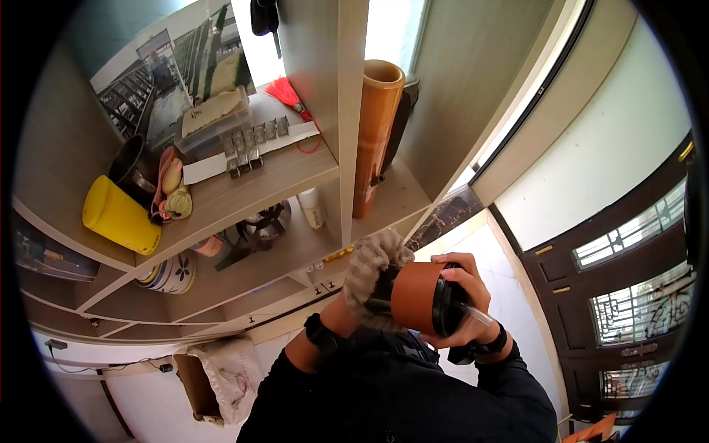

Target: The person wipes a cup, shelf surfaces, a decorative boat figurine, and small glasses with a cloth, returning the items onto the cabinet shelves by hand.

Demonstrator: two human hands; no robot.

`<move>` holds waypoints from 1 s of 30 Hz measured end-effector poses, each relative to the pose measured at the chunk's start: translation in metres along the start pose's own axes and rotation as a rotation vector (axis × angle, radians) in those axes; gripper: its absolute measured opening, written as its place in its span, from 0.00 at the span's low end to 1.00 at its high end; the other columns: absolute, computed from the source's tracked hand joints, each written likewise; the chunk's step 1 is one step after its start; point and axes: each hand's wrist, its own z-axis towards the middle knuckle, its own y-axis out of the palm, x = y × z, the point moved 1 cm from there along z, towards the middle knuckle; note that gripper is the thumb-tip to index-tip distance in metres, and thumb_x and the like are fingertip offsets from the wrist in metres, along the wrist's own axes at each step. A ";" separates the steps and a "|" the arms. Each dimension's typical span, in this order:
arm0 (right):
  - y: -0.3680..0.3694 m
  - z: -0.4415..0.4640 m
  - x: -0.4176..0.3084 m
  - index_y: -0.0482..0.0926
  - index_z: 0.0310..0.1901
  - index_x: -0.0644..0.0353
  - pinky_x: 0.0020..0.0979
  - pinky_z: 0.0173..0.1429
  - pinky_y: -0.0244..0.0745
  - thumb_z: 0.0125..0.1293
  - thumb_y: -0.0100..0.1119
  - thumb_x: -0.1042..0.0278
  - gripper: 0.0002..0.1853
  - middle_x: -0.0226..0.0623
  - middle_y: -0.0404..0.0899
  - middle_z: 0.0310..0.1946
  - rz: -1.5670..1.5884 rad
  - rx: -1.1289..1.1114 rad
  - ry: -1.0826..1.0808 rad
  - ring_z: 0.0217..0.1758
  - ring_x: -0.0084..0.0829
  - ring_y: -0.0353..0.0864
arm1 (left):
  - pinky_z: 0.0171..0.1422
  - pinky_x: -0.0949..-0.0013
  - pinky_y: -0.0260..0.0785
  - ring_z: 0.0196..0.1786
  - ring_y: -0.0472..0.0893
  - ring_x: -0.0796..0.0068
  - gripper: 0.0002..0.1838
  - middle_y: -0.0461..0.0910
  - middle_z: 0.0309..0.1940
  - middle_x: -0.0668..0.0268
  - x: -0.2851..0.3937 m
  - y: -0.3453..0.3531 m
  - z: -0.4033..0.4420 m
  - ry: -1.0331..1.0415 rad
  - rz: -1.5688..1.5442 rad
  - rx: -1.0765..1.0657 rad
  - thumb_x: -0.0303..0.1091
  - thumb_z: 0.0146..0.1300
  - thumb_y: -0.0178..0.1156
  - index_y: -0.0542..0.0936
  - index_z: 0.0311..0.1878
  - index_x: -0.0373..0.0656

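Observation:
I hold a cup [412,297] with a brown sleeve and a black end, tilted on its side in front of my chest. My right hand [465,284] is wrapped around its black end, where a clear piece [476,317] sticks out. My left hand [343,313] is mostly covered by a grey-brown striped cloth [369,277], which it presses around the cup's other end. The fingers of that hand are hidden under the cloth.
Ahead, a wooden shelf [288,166] carries a yellow container [122,214], binder clips [255,140] and a red tassel [284,94]. A tall bamboo tube [375,140] stands in the right compartment. A sack [233,376] sits on the floor; a dark door [628,273] is at right.

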 end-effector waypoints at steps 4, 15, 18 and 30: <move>0.005 -0.002 0.011 0.62 0.50 0.61 0.35 0.52 0.60 0.26 0.71 0.66 0.42 0.48 0.63 0.45 0.128 0.085 0.083 0.48 0.40 0.67 | 0.53 0.67 0.64 0.49 0.69 0.68 0.23 0.67 0.49 0.62 0.012 0.001 0.003 -0.028 -1.007 -0.026 0.43 0.55 0.51 0.65 0.52 0.46; -0.013 0.003 0.024 0.58 0.55 0.61 0.31 0.56 0.59 0.28 0.70 0.65 0.46 0.41 0.64 0.47 0.420 0.364 0.319 0.51 0.33 0.66 | 0.48 0.74 0.63 0.45 0.69 0.78 0.14 0.68 0.44 0.67 0.049 -0.007 0.032 0.171 -0.499 0.223 0.39 0.57 0.48 0.70 0.44 0.44; -0.009 0.008 0.025 0.62 0.50 0.62 0.30 0.53 0.59 0.28 0.69 0.66 0.41 0.41 0.63 0.44 0.197 0.251 0.302 0.47 0.33 0.65 | 0.49 0.75 0.64 0.46 0.70 0.75 0.17 0.69 0.46 0.66 0.039 0.006 0.019 0.081 -0.510 0.448 0.33 0.54 0.51 0.68 0.49 0.42; 0.012 0.013 0.018 0.72 0.45 0.58 0.34 0.45 0.68 0.25 0.68 0.63 0.35 0.48 0.67 0.43 -0.225 0.030 -0.104 0.43 0.45 0.71 | 0.46 0.74 0.65 0.45 0.72 0.76 0.16 0.71 0.46 0.62 -0.013 -0.030 0.018 0.063 0.037 0.645 0.29 0.57 0.52 0.68 0.49 0.35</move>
